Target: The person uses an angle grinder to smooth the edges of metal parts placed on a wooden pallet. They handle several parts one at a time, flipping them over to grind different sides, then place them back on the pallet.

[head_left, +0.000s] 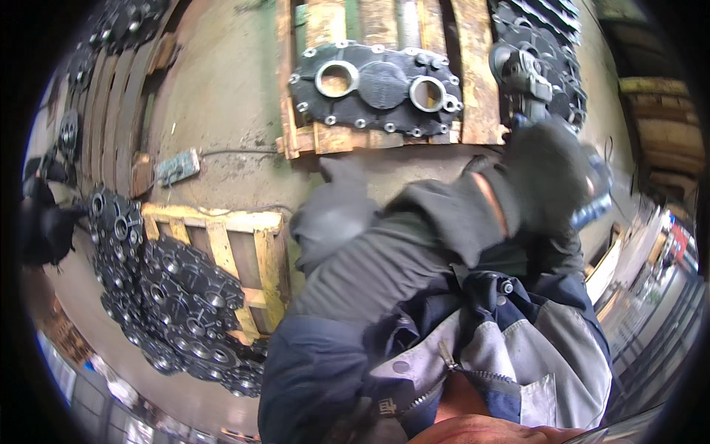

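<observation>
My left forearm crosses my body to the right. At its end my dark-gloved left hand (547,174) is closed over the body of an angle grinder (526,83), whose metal head points away from me. Blue parts of a tool show under and beside that glove. My right sleeve (560,255) rises below it; my right hand's fingers are hidden or blurred. Left of the grinder, a black cast-metal cover (383,85) with two large bored holes lies flat on a wooden pallet (477,81). A smeared grey shape (333,214) shows beyond my left forearm; whether glove or leg, I cannot tell.
More black castings (566,92) are stacked behind the grinder. At lower left, many castings (188,296) lie by a yellowish pallet (262,277). A grey box with a cable (177,167) sits on the floor. A dark-clothed person (48,218) is at the far left.
</observation>
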The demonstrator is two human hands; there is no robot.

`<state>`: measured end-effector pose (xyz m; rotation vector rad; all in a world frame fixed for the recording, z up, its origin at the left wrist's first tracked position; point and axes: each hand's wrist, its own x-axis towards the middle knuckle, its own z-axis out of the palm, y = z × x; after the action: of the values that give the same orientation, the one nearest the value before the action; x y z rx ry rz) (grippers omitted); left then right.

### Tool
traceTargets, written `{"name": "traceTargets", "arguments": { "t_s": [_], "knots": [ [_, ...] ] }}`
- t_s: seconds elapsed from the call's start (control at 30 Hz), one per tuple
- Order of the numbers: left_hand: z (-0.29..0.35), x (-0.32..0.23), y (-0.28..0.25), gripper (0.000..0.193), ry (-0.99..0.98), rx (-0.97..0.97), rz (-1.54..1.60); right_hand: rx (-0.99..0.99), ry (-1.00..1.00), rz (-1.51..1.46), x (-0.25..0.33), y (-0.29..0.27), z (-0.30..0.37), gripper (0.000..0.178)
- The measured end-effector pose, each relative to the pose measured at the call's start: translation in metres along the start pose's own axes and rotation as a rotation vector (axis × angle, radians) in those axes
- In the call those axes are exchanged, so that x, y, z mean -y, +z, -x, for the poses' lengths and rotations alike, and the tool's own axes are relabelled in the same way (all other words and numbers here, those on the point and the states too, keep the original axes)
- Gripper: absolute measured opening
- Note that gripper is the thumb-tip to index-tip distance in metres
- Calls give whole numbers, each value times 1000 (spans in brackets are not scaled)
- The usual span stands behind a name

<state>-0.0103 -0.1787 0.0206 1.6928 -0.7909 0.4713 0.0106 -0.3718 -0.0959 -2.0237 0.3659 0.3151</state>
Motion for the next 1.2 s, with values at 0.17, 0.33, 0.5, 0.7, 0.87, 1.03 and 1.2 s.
{"name": "traceTargets", "arguments": {
  "t_s": [0.17, 0.33, 0.5, 0.7, 0.87, 1.03, 1.2],
  "knots": [
    [-6, 47, -26, 29, -50, -359, 98, 10, -339, -120, 27, -65, 15, 37],
    [-8, 53, -64, 34, -434, -424, 270, -26, -359, -138, 30, -97, 13, 36],
    [-2, 58, -57, 34, -728, -274, 227, -101, -154, -665, 63, -99, 39, 28],
    [25, 94, -33, 39, -923, 45, 125, -158, -157, -757, 56, -123, 48, 33],
    [41, 103, -16, 48, -881, 336, -222, -88, -224, -859, 41, -142, 47, 38],
    [66, 125, 4, 61, -801, 546, -533, -205, -366, -678, 26, -158, 44, 29],
    [109, 128, 44, 97, -676, 805, -941, -202, -321, -776, 33, -165, 48, 26]
  ]
}}
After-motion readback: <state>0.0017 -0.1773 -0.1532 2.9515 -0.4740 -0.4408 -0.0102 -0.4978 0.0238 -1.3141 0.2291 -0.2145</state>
